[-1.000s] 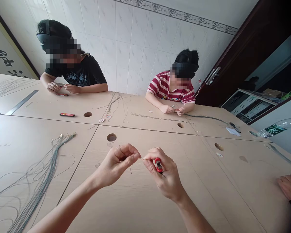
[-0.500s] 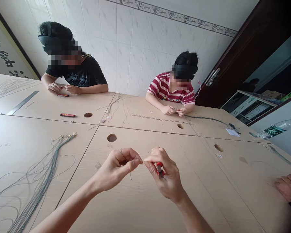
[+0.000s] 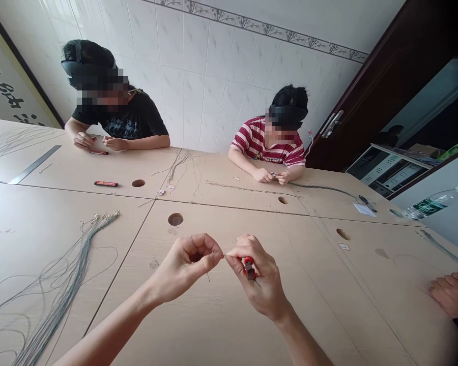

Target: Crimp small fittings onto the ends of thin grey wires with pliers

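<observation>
My left hand (image 3: 193, 267) pinches a thin cord (image 3: 208, 277), whose end hangs below the fingers. Close beside it, my right hand (image 3: 257, 277) has thumb and forefinger pressed together at a tiny piece between the fingertips of both hands, too small to make out. A small red-handled tool (image 3: 249, 268) is tucked in my right palm, partly covered by the fingers. Both hands are raised over the middle of the wooden table (image 3: 168, 330). To the left lies a bundle of grey-green cords (image 3: 80, 267) with small pale beads at its far end.
Two people sit across the table, one in a black shirt (image 3: 137, 114), one in a striped shirt (image 3: 252, 137). Another person's hand (image 3: 452, 295) is at the right edge. A metal ruler (image 3: 36, 163), a red-black marker (image 3: 106, 183), a bottle (image 3: 437, 203) and round holes are about.
My hands stay nearly in place, fingertips still together. The cord end below my left hand shows less, and the red tool has turned slightly in my right palm.
</observation>
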The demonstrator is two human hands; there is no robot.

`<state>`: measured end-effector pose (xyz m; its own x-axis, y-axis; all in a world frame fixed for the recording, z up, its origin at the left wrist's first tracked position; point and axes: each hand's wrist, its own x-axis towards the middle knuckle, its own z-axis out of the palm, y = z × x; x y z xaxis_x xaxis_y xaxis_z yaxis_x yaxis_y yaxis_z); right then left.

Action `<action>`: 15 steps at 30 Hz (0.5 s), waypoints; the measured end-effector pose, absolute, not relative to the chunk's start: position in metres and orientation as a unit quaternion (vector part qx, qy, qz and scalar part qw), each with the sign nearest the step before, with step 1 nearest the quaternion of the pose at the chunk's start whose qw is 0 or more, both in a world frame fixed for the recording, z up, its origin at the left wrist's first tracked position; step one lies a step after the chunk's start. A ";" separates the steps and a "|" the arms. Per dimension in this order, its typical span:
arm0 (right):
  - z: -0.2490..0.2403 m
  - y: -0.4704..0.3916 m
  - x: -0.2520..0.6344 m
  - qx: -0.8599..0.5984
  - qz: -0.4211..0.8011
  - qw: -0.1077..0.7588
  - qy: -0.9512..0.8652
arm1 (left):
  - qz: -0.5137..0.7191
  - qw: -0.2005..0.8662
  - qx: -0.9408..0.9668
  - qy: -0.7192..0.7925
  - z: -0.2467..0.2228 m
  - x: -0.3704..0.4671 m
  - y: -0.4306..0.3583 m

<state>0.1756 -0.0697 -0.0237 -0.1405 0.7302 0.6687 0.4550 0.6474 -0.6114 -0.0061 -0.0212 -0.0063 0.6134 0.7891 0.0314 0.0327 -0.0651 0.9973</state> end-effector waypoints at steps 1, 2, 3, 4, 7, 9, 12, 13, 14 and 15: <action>-0.024 -0.070 0.176 -0.400 0.132 0.520 -0.743 | 0.312 0.611 0.659 0.309 -0.007 -0.006 -0.021; -0.024 -0.070 0.176 -0.402 0.132 0.519 -0.743 | 0.314 0.613 0.657 0.306 -0.007 -0.005 -0.021; -0.024 -0.070 0.176 -0.403 0.132 0.518 -0.743 | 0.315 0.615 0.656 0.303 -0.007 -0.005 -0.022; -0.024 -0.071 0.176 -0.405 0.134 0.517 -0.742 | 0.316 0.618 0.654 0.301 -0.007 -0.005 -0.022; -0.027 -0.072 0.176 -0.414 0.152 0.514 -0.736 | 0.318 0.616 0.654 0.302 -0.008 -0.005 -0.024; -0.029 -0.073 0.176 -0.427 0.178 0.508 -0.727 | 0.322 0.609 0.656 0.309 -0.009 -0.004 -0.024; -0.030 -0.075 0.177 -0.453 0.230 0.508 -0.695 | 0.322 0.612 0.648 0.318 -0.011 -0.003 -0.025; -0.030 -0.075 0.177 -0.460 0.245 0.511 -0.684 | 0.327 0.618 0.640 0.320 -0.011 -0.002 -0.026; -0.030 -0.076 0.178 -0.466 0.256 0.514 -0.673 | 0.336 0.623 0.629 0.322 -0.012 -0.001 -0.026; -0.030 -0.076 0.179 -0.470 0.263 0.517 -0.665 | 0.351 0.625 0.616 0.326 -0.012 -0.001 -0.026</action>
